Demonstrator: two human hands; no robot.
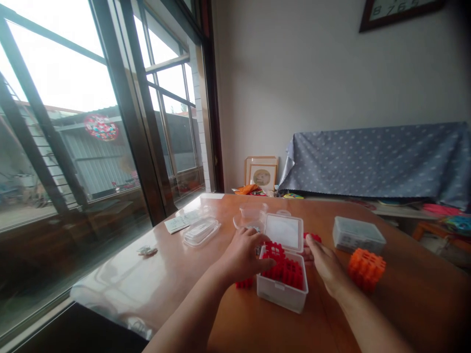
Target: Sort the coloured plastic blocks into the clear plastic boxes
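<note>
Your left hand point(245, 255) lies curled over the near-left corner of the box point(282, 289), thumb touching the red pieces point(285, 268) heaped inside, likely pressing them down; whether the fingers grip one, can't tell. Your right hand point(326, 264) is flat and open against the box's right side, holding nothing, seemingly bracing it. The lid point(284, 231) stands hinged open just past your fingertips. One red piece point(244, 283) sits under your left palm. An orange cube point(366, 268) is right of your right hand.
</note>
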